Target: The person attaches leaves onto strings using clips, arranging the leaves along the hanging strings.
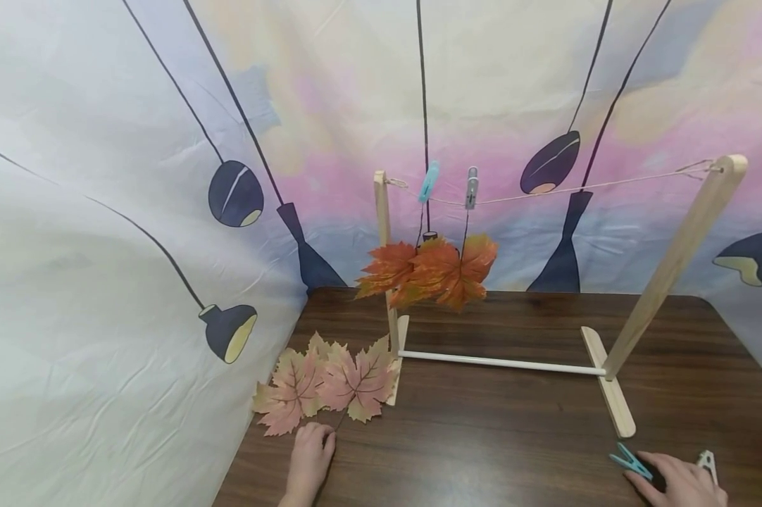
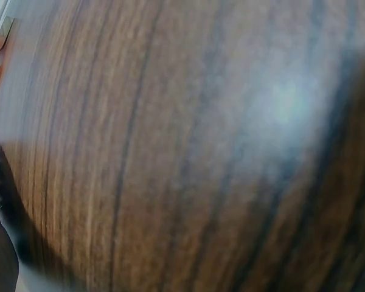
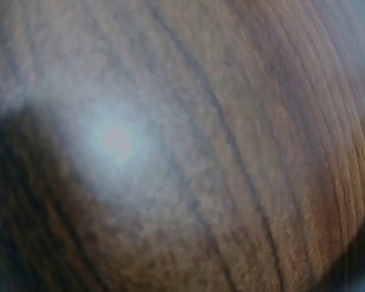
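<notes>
My left hand (image 1: 311, 454) rests on the table at the front left, fingers curled at the stem of a pale pink maple leaf (image 1: 358, 384). A second pink maple leaf (image 1: 289, 391) overlaps it on the left. At the front right, my right hand (image 1: 682, 482) pinches a blue clothespin (image 1: 631, 461) between thumb and forefinger. Beside that hand's outer fingers lies a whitish clothespin (image 1: 707, 465). Both wrist views show mostly blurred wood grain, with only a dark sliver of the left hand at the left wrist view's edge.
A wooden frame (image 1: 666, 274) stands on the brown table (image 1: 482, 436), its white rod (image 1: 501, 362) low across. From its string (image 1: 577, 189), a blue clothespin (image 1: 428, 182) and a grey clothespin (image 1: 472, 187) hold orange maple leaves (image 1: 460, 274). A painted cloth (image 1: 482, 84) hangs behind.
</notes>
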### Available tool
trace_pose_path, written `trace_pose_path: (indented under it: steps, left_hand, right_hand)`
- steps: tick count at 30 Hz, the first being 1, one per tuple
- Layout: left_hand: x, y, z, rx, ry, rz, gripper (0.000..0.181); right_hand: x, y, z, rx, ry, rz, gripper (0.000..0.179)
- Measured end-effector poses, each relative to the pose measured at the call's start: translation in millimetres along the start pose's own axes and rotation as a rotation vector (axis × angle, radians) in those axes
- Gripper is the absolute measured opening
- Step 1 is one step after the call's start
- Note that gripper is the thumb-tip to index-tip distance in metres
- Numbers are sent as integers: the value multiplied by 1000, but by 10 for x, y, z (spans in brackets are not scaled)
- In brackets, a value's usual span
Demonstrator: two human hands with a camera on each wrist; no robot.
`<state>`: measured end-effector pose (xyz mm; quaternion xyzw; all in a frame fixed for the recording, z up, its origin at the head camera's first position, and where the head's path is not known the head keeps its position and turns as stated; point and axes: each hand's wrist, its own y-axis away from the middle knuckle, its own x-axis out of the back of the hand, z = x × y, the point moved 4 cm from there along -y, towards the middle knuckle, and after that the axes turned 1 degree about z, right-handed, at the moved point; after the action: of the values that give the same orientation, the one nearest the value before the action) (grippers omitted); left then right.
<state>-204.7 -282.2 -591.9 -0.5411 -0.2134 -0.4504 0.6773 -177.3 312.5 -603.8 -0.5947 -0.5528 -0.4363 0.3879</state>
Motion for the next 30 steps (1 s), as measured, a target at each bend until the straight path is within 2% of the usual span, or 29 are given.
trace_pose_path:
  steps: [3,6,8,11,14,17,23,27,30]
  left_hand:
    - [26,1,2,18,-18,13,16]
    - [53,-5,9,62,-56,6,12]
    - [76,-15,17,111,-73,-18,9]
    - [102,-17,10,204,-67,-69,6]
    - [112,-9,-11,298,-18,-108,5]
    - [116,-15,-36,381,68,-120,5]
    - [126,-59,-92,598,261,-108,6]
    - [139,-82,-90,644,299,-84,7]
    - [156,-93,-73,655,304,-60,7]
  right_hand:
    - [-11,-10,-60,-36,8,-4,79]
    - [-17,-11,-142,-46,-18,56,78]
    - [-22,-14,-195,-47,-34,99,75]
    - [-43,-32,-255,-37,-56,117,74]
    - [-60,-54,-297,-16,-68,123,67]
    - [-60,-61,-323,2,-73,149,60]
    - [-74,-71,-317,0,-82,166,78]
    - [-81,-77,-308,-6,-80,152,73]
    - [-87,-85,-306,-14,-76,140,84]
